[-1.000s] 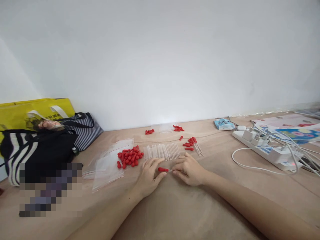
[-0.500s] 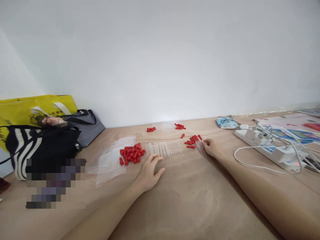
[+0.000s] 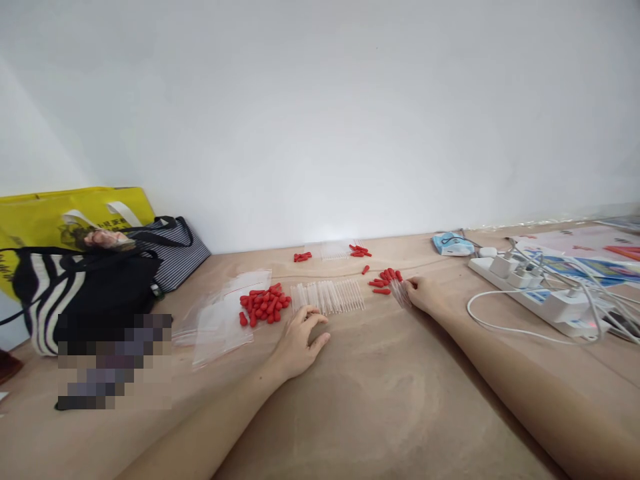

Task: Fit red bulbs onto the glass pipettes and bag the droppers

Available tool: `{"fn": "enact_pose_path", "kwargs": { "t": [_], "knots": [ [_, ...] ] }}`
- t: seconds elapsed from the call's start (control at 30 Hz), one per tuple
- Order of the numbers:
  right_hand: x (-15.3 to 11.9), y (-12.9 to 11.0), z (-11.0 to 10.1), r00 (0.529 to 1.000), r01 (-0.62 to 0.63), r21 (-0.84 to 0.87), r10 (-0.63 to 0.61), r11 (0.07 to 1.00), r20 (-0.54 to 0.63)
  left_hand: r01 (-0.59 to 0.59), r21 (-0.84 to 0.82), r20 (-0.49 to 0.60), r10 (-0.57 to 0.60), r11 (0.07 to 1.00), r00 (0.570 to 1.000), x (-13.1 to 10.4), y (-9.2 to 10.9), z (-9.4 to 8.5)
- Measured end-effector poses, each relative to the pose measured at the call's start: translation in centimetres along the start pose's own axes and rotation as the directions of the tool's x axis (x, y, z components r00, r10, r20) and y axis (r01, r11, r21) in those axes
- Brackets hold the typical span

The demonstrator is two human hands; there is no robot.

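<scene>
My left hand (image 3: 303,343) rests on the table with its fingers apart and nothing held, just in front of a row of thin clear tubes (image 3: 333,297). Left of the tubes, a heap of red rubber bulbs (image 3: 263,305) lies partly on clear zip bags (image 3: 215,327). My right hand (image 3: 419,293) is at the right end of the work area, its fingers closed at a small bundle of clear tubes (image 3: 400,293) with red bulbs (image 3: 390,275) at the far end. A few more red bulbs lie loose beside that bundle.
Farther back near the wall lie more tubes (image 3: 335,251) and red bulbs (image 3: 360,251). A power strip (image 3: 530,297) with white cables and a blue mask (image 3: 453,244) are at right. Bags (image 3: 90,293) stand at left.
The bundle by my right hand has shifted slightly, and its red bulbs sit closer together. My left hand has hardly moved.
</scene>
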State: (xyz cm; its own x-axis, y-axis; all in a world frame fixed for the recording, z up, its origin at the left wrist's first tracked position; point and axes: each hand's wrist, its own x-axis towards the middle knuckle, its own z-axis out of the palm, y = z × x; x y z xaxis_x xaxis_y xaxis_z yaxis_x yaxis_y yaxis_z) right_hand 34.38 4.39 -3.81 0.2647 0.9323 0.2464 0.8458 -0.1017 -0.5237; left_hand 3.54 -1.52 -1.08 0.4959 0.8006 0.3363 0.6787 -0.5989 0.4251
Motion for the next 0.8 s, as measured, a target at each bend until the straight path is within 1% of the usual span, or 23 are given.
{"fn": "enact_pose_path", "kwargs": {
  "t": [0.17, 0.23, 0.3, 0.4, 0.47, 0.53, 0.63, 0.73, 0.8],
  "knots": [
    [-0.1, -0.3, -0.2, 0.998, -0.013, -0.016, 0.012, 1.0, -0.063, 0.002, 0.002, 0.01, -0.002, 1.0, 1.0, 0.0, -0.1, 0.0],
    [0.0, -0.8, -0.3, 0.996, -0.012, -0.019, 0.011, 1.0, -0.091, 0.002, 0.005, 0.013, -0.002, 1.0, 1.0, 0.1, -0.1, 0.0],
    [0.5, -1.7, -0.2, 0.996, 0.024, -0.061, -0.029, 0.998, -0.09, -0.005, 0.008, 0.015, 0.005, 1.0, 1.0, 0.1, -0.1, 0.0],
    [1.8, -3.5, 0.4, 0.99, 0.133, -0.183, -0.138, 0.974, -0.011, -0.011, 0.006, 0.017, 0.011, 1.0, 1.0, 0.1, -0.1, 0.1],
    [3.0, -4.7, 1.0, 0.981, 0.196, -0.234, -0.191, 0.952, 0.043, -0.009, 0.002, 0.023, 0.009, 1.0, 1.0, 0.1, -0.1, 0.0],
    [4.3, -5.8, 1.7, 0.966, 0.256, -0.249, -0.242, 0.934, 0.086, -0.013, -0.004, 0.024, 0.013, 1.0, 1.0, 0.0, -0.1, 0.0],
    [6.2, -6.9, 2.4, 0.927, 0.369, -0.256, -0.335, 0.894, 0.166, -0.028, -0.014, 0.004, 0.028, 1.0, 1.0, -0.1, -0.1, 0.1],
    [7.6, -7.6, 2.4, 0.889, 0.446, -0.238, -0.398, 0.863, 0.224, -0.025, -0.019, -0.004, 0.025, 1.0, 1.0, -0.2, -0.2, 0.1],
    [7.8, -8.0, 2.2, 0.875, 0.473, -0.211, -0.428, 0.856, 0.227, -0.02, -0.025, -0.01, 0.02, 0.999, 1.0, -0.2, -0.1, 0.1]
  ]
}}
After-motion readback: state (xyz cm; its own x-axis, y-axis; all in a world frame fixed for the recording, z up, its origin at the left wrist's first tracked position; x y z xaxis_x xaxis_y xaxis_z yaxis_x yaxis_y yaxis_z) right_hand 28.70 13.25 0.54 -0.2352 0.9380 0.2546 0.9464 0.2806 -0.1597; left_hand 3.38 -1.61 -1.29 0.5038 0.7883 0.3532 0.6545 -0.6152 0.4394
